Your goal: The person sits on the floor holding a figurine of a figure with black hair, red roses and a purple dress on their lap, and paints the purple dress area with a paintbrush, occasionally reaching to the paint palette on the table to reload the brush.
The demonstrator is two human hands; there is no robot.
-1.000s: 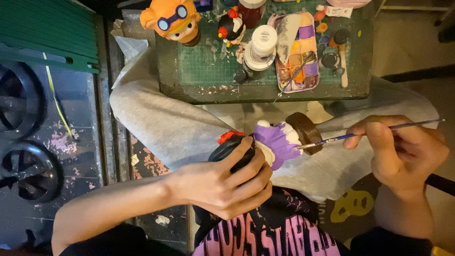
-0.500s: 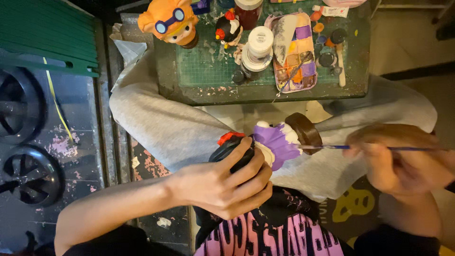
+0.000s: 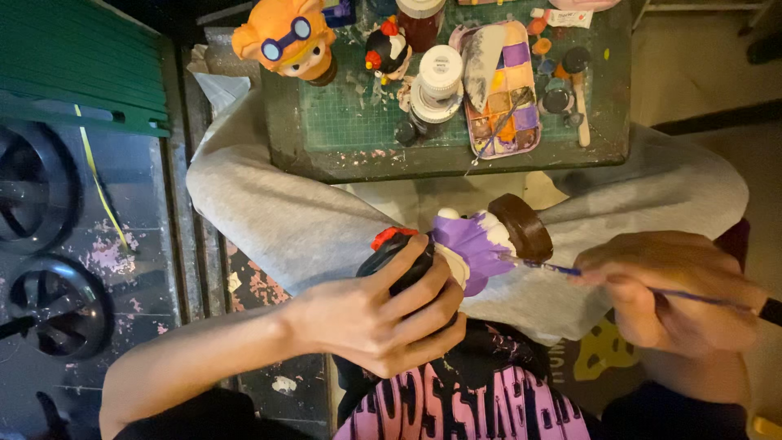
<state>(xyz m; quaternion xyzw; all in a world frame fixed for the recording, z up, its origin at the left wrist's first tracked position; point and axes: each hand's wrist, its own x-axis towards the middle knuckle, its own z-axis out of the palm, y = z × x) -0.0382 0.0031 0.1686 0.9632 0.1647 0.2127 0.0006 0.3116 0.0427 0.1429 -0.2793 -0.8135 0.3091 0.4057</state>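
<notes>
Figurine (image 3: 468, 248): a small figure with a purple body, a brown round part and a black end; it is over the person's lap, in front of the low table (image 3: 358, 155), lying nearly sideways.
Left hand (image 3: 383, 314): the fingers are curled around the black end of the figurine and grip it firmly; the forearm comes from the lower left and crosses the lap.
Right hand (image 3: 676, 297): the fingers are pinched together around a thin brush (image 3: 562, 269); the hand is at the right, level with the figurine, the wrist bent inward.
Brush: its handle runs to the right past the hand; the tip touches the purple part, just below the brown part.
Legs: grey trousers (image 3: 269, 212) on both sides of the figurine, the knees against the table edge.
Table: a green cutting mat with paint stains is on the top.
Palette (image 3: 505, 90): on the table, a tray with many paint colours, well apart from the hands.
Jars (image 3: 436, 81): paint pots with white lids, just beside the palette.
Orange figure (image 3: 285, 41): at the far left of the table, with goggles.
Small figure (image 3: 387, 49): black and red, between the orange figure and the jars.
In the way: nothing stands between the brush and the figurine.
</notes>
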